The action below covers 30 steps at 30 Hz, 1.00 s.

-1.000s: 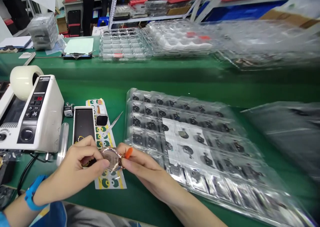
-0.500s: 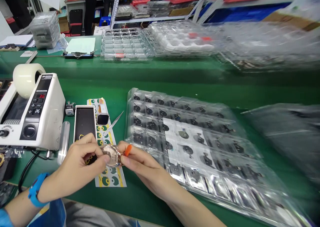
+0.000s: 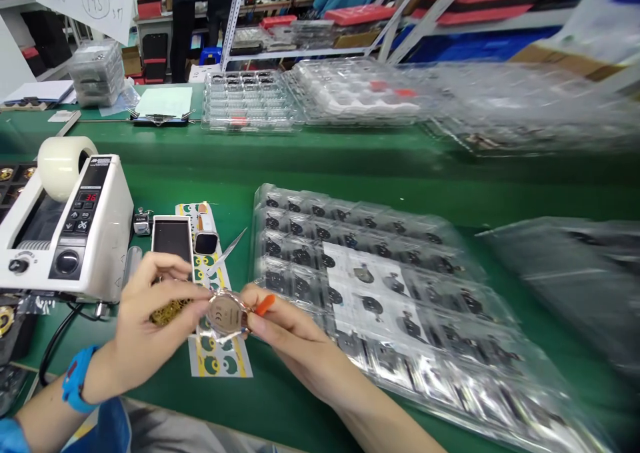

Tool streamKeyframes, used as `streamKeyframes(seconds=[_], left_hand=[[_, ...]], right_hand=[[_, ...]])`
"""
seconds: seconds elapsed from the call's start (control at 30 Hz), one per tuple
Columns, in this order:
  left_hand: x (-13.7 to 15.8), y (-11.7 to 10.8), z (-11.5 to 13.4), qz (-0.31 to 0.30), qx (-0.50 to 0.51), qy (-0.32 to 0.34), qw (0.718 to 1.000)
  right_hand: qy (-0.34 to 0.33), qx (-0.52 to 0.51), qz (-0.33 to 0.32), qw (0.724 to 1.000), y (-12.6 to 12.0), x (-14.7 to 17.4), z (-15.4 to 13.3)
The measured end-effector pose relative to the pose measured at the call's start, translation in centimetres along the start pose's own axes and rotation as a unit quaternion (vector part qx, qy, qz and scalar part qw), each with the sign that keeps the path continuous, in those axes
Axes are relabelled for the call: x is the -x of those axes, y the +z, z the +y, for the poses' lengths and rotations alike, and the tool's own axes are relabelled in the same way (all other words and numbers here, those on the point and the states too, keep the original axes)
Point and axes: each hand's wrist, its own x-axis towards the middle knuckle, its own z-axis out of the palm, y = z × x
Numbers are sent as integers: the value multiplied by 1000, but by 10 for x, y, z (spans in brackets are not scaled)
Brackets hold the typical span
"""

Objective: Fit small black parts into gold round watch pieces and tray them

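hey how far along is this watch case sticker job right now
Done: hard to tell; the clear tray holds many dark parts, with no sorted pile visible. In hand: both the left hand and right hand pinch a round rose-gold watch case above the sticker sheet; an orange tab sticks out beside it. Left: stickers remain on the sheet.

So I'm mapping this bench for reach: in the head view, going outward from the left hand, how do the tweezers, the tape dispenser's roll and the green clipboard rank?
1. Tweezers, just beyond and to the right of the left hand.
2. Tape roll, far left, atop the dispenser.
3. Green clipboard, at the bench's back.
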Motion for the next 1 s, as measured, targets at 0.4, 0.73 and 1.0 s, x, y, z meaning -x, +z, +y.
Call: streamKeyframes(seconds=[0.4,0.73,1.0], left_hand=[[6,10,-12,-193,73,-62,977],[10,7,-1,-245,113,-118,956],[79,-32,-8,-45,127,-38,990]], right_hand=[[15,-76,-48,996,13,-2,7],[33,-140,-75,987,23,-2,12],[-74,166,-67,981,1,-14,-34]])
